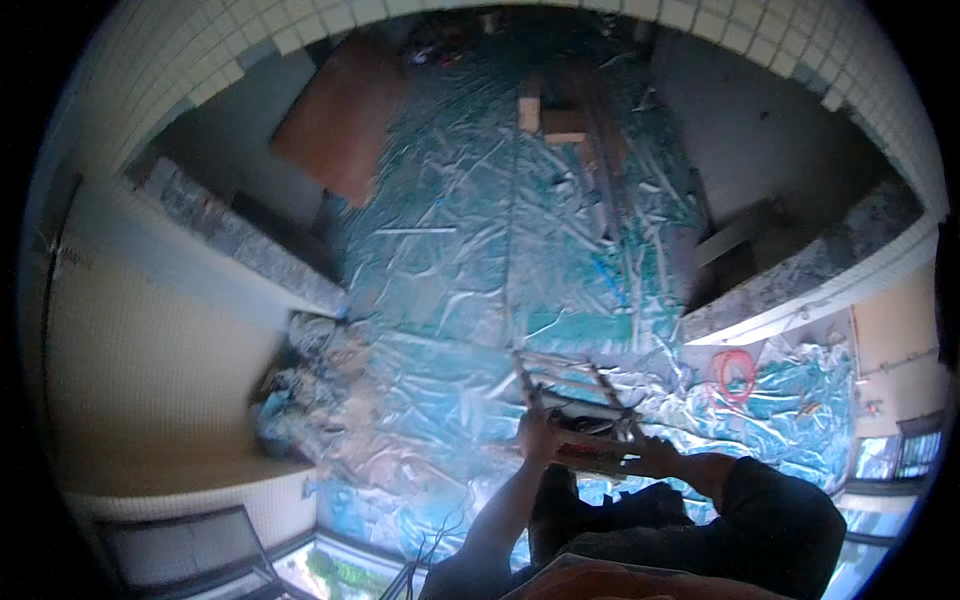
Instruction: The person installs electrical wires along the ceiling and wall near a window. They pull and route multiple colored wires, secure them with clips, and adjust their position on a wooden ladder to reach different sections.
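A ladder [570, 378] stands below me, its two side rails and several rungs running away from my body toward the sheeted floor. At its near end lies a flat crosspiece [598, 455] with a reddish strip on it. My left hand [538, 438] is closed round the left side of the ladder's top. On the opposite side my right hand [655, 457] is closed at the right end of the crosspiece. The fingers of both hands are dark and partly hidden. Some dark items [575, 422] sit between the rails, too dim to name.
Wrinkled green plastic sheeting [440, 270] covers the floor. Crumpled sheeting [320, 390] is heaped at left. A red coiled hose or cable [735, 375] lies at right. Farther off are a brown board [345, 120] and a cardboard box [563, 125]. Low walls [235, 230] flank an opening.
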`<state>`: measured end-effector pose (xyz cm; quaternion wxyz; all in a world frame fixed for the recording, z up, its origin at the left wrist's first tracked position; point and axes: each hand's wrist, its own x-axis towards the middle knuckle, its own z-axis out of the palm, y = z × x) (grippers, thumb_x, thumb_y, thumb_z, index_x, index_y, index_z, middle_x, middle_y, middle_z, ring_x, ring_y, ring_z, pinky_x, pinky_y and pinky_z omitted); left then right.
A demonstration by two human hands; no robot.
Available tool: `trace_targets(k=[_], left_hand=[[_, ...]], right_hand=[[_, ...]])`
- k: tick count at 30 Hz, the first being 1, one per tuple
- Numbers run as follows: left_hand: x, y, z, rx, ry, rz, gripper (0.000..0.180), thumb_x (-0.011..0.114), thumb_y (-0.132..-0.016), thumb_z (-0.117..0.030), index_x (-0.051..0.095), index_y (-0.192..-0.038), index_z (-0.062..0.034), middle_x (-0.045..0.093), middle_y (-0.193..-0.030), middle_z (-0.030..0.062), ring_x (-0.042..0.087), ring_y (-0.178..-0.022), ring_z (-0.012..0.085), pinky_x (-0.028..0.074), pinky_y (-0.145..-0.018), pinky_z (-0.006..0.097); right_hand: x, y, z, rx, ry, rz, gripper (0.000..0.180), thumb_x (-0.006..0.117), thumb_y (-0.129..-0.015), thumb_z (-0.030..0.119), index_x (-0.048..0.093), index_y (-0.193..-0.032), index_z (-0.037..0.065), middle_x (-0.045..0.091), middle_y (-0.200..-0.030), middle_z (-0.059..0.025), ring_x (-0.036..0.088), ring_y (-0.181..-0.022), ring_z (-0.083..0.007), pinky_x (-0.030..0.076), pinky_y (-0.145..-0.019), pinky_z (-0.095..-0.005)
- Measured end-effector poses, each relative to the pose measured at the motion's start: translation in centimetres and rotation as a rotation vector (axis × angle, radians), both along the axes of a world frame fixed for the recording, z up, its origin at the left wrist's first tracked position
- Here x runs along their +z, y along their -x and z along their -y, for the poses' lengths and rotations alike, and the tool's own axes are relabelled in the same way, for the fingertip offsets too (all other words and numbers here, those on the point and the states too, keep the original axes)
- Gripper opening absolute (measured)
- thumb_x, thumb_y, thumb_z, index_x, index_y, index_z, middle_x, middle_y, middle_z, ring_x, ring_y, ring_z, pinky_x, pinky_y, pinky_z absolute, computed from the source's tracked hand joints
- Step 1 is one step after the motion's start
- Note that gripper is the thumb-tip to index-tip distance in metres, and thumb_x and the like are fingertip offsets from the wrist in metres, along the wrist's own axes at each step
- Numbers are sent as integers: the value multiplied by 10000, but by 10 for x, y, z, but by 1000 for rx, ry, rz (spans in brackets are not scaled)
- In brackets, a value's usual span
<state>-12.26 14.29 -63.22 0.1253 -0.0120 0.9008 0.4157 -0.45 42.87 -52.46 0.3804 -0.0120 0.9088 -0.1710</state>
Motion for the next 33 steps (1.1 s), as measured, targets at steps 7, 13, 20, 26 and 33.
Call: trace_targets(k=[7, 13, 20, 26, 33], left_hand=[[46, 27, 12, -109, 182, -235, 252, 581, -894, -255, 632, -1075, -88, 641, -896, 165, 633, -818, 342, 501, -692, 444], [214, 39, 41, 212, -63, -530, 220, 500, -939, -227, 614, -868, -54, 598, -758, 127, 609, -720, 307, 448, -625, 439], [378, 7, 60, 390, -84, -657, 161, 652, -876, -23, 696, -1030, -8, 722, -862, 163, 724, -755, 286, 561, -681, 374], [469, -47, 70, 823, -130, -869, 167, 659, -898, -8, 682, -1062, 20, 721, -836, 142, 721, -743, 229, 561, -677, 331], [592, -119, 42, 1310, 93, -1026, 163, 622, -870, -41, 730, -986, -4, 737, -790, 86, 699, -697, 168, 552, -662, 320]], right_hand=[[57, 45, 42, 45, -58, 92, 673, 521, -882, 657, 643, -1197, 76, 672, -1084, -258, 610, -1118, -436, 448, -989, -525], [76, 70, 81, -90, 421, -266, 520, 478, -998, 506, 640, -1244, 78, 667, -1179, -198, 634, -1114, -352, 497, -943, -445], [313, 183, 192, -40, 955, -139, 463, 487, -1040, 352, 546, -1334, 0, 674, -1055, -118, 640, -999, -197, 512, -861, -329], [431, 223, 270, 325, 1398, 10, 285, 518, -1024, 225, 654, -1104, -11, 614, -774, -41, 537, -637, -100, 446, -603, -266], [564, 238, 338, 857, 1829, 566, 203, 627, -966, 134, 588, -1089, -23, 580, -753, -69, 502, -578, -109, 430, -518, -281]])
